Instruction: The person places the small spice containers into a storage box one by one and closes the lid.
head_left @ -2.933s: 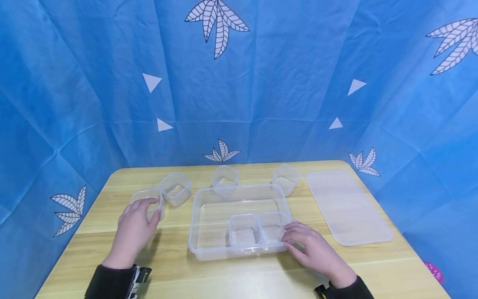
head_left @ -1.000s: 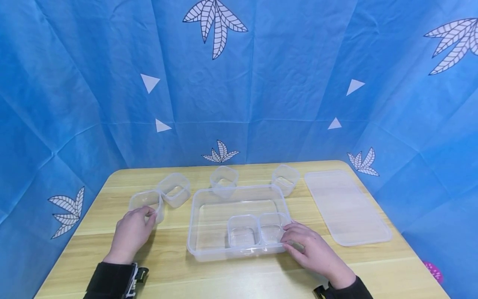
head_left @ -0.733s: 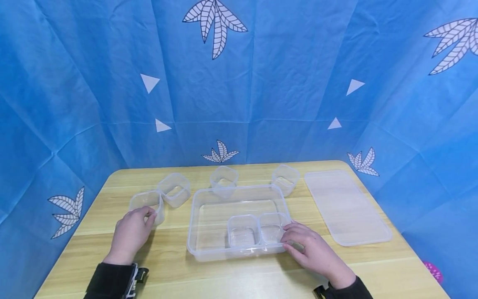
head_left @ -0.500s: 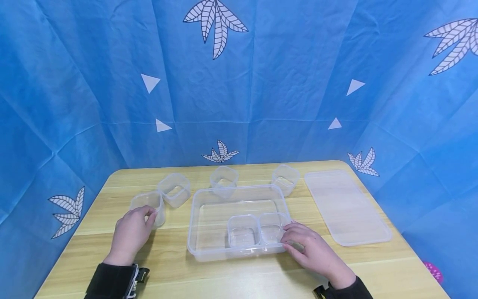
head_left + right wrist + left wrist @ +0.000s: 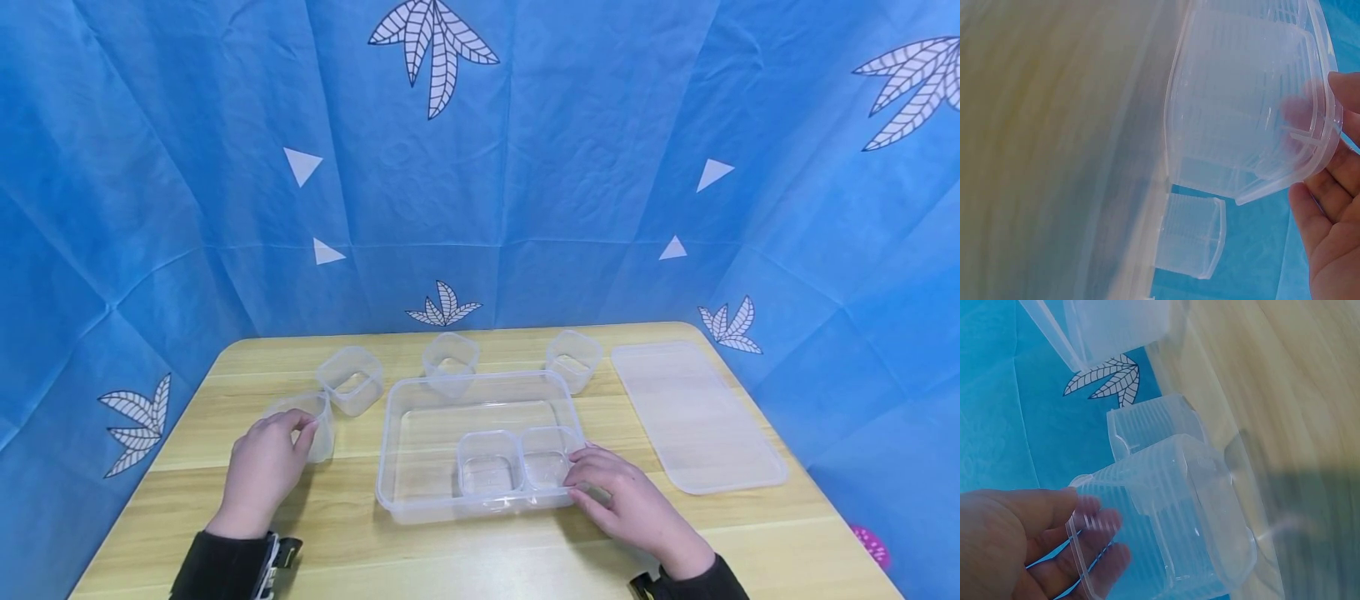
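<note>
At the table's left, my left hand [image 5: 262,467] pinches the near rim of a small clear plastic container [image 5: 322,437]. In the left wrist view that container [image 5: 1210,531] looks tilted, with the fingers showing through its wall. A large clear rectangular box [image 5: 420,504] sits mid-table. Side by side in its near right part stand two small clear containers [image 5: 491,475]. My right hand [image 5: 622,496] holds the box's near right corner. In the right wrist view, the thumb and fingers are about the box rim [image 5: 1325,125], some fingertips showing through the plastic.
Behind the held container stands another small one [image 5: 352,383], very close to it. Two more small containers [image 5: 450,358] stand beyond the large box. A flat clear lid [image 5: 701,417] lies at the right of the wooden table [image 5: 465,567]. Blue cloth [image 5: 480,183] hangs around the table.
My left hand has drawn in from over the container to pinch its near rim. The container has since tilted and shifted slightly toward me. My right hand and the box have stayed put.
</note>
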Tool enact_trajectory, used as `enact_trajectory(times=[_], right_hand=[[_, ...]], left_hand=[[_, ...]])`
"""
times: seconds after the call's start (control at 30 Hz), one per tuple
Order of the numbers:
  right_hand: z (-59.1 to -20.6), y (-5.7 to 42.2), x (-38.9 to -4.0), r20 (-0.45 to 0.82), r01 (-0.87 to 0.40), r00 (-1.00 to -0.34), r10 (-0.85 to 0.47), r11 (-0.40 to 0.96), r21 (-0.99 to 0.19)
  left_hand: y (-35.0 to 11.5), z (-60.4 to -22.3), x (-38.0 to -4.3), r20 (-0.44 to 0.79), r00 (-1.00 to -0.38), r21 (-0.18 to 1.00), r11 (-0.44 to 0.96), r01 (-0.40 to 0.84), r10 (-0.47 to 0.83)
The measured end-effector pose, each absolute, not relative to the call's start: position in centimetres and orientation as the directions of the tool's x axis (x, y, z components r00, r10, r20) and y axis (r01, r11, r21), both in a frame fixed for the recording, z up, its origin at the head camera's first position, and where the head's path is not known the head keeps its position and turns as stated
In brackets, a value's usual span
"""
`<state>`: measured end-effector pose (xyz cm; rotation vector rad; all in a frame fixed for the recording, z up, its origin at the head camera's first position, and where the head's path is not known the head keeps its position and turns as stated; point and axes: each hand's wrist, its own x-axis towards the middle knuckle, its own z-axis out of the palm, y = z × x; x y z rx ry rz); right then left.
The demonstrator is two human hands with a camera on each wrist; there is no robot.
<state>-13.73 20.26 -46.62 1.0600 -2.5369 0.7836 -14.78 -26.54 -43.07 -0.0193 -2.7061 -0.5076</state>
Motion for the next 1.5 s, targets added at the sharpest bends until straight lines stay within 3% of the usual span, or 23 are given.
enact_trajectory(times=[1.5], right_hand=[[-46.7, 20.2, -13.8, 0.457, -0.731, -0.681, -0.572, 0.574, -0.370]], left_hand=[[-20.3, -36.7, -11.0, 0.607, -0.792, 0.301, 0.905, 0.301, 0.062]])
